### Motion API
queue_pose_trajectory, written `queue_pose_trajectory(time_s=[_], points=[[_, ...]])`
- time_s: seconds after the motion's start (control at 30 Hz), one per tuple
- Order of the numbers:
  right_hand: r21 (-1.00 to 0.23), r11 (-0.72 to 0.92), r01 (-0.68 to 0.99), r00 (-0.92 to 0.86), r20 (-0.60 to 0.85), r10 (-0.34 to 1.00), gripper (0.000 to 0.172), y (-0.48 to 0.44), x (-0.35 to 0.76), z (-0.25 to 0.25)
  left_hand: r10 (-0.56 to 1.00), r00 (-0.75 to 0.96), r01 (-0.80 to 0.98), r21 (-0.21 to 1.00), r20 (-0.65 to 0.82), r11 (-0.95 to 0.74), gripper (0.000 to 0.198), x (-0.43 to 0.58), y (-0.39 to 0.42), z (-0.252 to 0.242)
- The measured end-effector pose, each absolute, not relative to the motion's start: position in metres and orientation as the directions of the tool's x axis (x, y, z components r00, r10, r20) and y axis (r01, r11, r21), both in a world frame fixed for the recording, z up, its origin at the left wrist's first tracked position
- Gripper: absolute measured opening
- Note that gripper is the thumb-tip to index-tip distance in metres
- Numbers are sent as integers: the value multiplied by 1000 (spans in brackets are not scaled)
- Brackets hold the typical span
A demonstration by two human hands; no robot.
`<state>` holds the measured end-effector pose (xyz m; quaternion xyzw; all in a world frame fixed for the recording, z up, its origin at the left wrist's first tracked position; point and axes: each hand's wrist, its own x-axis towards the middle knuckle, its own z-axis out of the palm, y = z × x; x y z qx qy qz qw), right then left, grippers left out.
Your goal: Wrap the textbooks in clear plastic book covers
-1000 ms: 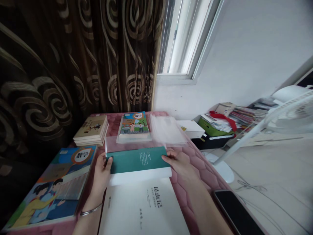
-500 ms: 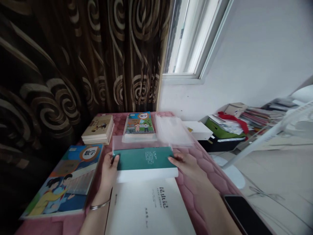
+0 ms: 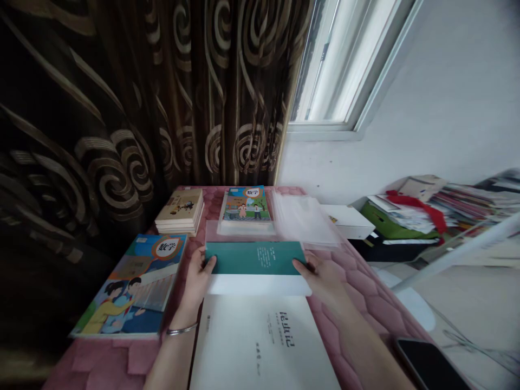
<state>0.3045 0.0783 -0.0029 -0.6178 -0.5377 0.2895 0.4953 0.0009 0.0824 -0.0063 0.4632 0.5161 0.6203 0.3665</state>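
Note:
A book lies open in front of me on a pink quilted table [image 3: 357,287]: its white title page [image 3: 260,341] is nearest, and its teal cover flap [image 3: 255,258] is folded over a clear plastic sleeve. My left hand [image 3: 199,279] pinches the flap's left end between thumb and fingers. At the flap's right end rests my right hand [image 3: 320,273], its fingers closed on that edge. A thin bracelet circles my left wrist.
A colourful textbook [image 3: 132,284] lies at the left. Behind it sit a stack of tan books [image 3: 181,208], another illustrated textbook [image 3: 244,208] and clear plastic covers [image 3: 304,219]. A dark phone [image 3: 430,365] lies at the near right. Dark curtain and window stand behind; clutter fills the floor at right.
The camera has turned left and tilted, so everything sits further right in view. Both hands stay on the ends of the teal flap, which now lies flatter.

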Motion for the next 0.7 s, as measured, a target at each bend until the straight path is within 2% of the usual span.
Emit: queue_pose_trajectory(time_s=[0.2, 0.3, 0.57, 0.7], points=[[-961, 96, 260, 412, 200, 889, 44, 65, 275, -15, 943, -282, 4, 982, 180, -187, 42, 2, 85, -8], [-962, 110, 249, 427, 211, 879, 49, 63, 270, -18, 942, -278, 19, 982, 186, -188, 42, 2, 85, -7], [-965, 144, 219, 433, 228, 872, 42, 60, 271, -20, 930, -302, 82, 978, 209, -193, 34, 3, 85, -7], [-991, 89, 97, 436, 123, 892, 41, 54, 271, -18, 925, -313, 111, 976, 214, -189, 32, 3, 85, -10]])
